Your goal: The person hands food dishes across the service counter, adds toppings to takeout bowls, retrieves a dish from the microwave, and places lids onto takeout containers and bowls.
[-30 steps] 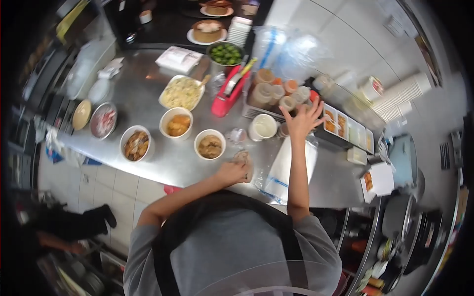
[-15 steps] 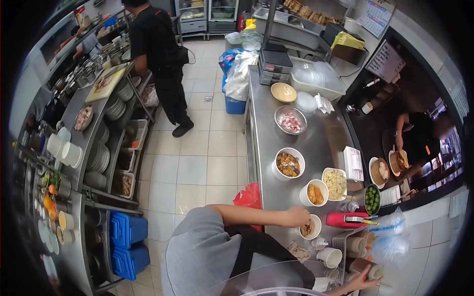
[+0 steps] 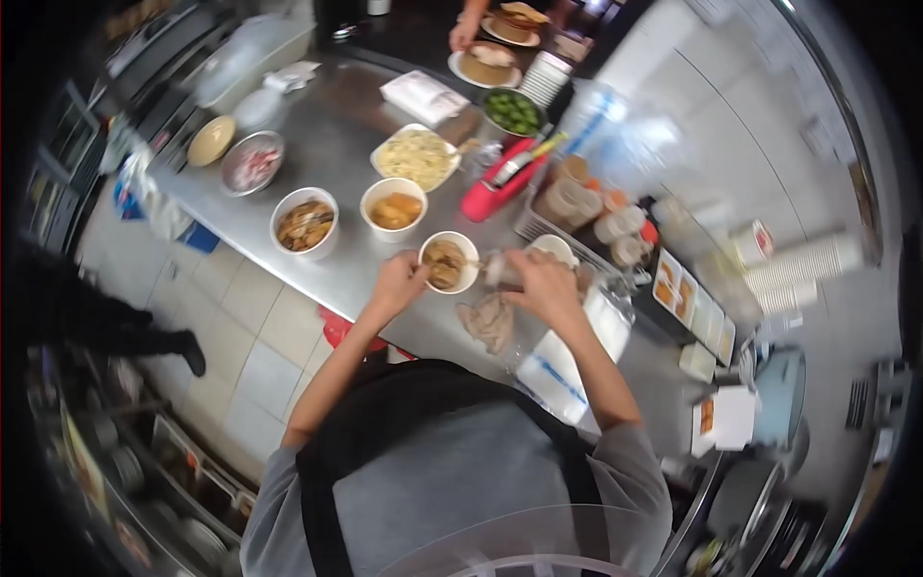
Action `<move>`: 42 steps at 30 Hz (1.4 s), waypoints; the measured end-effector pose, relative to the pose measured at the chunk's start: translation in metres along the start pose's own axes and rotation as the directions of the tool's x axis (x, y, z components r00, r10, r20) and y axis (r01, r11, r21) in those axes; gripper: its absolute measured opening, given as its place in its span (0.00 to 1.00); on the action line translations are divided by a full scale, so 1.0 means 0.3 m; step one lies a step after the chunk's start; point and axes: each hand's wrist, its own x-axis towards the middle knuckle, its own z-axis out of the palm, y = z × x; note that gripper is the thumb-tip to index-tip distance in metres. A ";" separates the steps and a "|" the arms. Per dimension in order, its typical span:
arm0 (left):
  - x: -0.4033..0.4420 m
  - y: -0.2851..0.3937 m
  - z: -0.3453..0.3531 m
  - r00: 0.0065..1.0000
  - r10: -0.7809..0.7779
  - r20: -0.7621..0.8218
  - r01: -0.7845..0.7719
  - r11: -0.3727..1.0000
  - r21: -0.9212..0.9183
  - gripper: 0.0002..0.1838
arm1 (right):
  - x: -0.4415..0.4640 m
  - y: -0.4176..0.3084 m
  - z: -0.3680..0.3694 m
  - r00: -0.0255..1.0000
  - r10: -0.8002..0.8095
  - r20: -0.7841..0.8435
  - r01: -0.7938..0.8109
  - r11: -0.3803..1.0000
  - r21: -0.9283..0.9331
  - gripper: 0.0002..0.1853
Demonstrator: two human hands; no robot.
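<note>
A white paper bowl (image 3: 449, 263) with brown food stands near the counter's front edge. Closed at its left rim is my left hand (image 3: 400, 281). My right hand (image 3: 546, 283) grips a squeeze bottle (image 3: 500, 270), tipped sideways with its tip at the bowl's right rim. A crumpled beige cloth (image 3: 487, 322) lies just below the bottle. Behind my right hand is a white cup (image 3: 555, 251), partly hidden. Farther left are a bowl of orange-yellow food (image 3: 394, 210) and a bowl of brown pieces (image 3: 305, 222).
Behind these stand a yellow-white food tray (image 3: 416, 158), a red holder (image 3: 498, 183), a pot of green fruit (image 3: 511, 112) and a bottle rack (image 3: 538, 229). White bags (image 3: 577, 358) lie at the right. Another person's hand (image 3: 466, 35) is near plates at the back.
My right hand has taken a bottle from the rack and brought it to the bowl, tipped. My left hand has left the cloth for the bowl's rim. The camera view has swung away and back.
</note>
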 end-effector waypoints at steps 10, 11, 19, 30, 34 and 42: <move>-0.009 0.009 0.062 1.000 -0.020 -0.004 0.020 0.992 -0.124 0.12 | -0.001 -0.005 0.031 0.995 0.032 0.096 -0.037 0.998 0.047 0.24; -0.010 0.004 0.067 0.998 -0.063 0.015 0.064 0.985 -0.162 0.12 | -0.012 0.025 0.067 0.995 0.009 0.095 -0.032 0.968 0.247 0.26; -0.074 0.011 0.036 0.980 -0.142 0.141 0.159 0.980 -0.118 0.18 | 0.005 0.202 0.218 0.914 0.286 -0.290 0.176 0.364 0.915 0.27; 0.083 -0.329 -0.786 0.494 -0.475 -0.728 -0.143 0.781 -0.607 0.22 | 0.058 0.348 0.104 0.526 0.384 -0.759 0.097 0.859 0.503 0.31; 0.269 -0.577 -0.952 0.694 -0.629 -0.352 -0.088 0.411 -0.907 0.21 | 0.138 0.459 0.271 0.461 0.546 -0.700 0.090 0.755 0.649 0.32; 0.377 -0.529 -0.917 0.663 -0.586 -0.465 -0.293 0.369 -0.882 0.29 | 0.186 0.485 0.282 0.259 0.462 -0.848 -0.679 0.711 0.180 0.44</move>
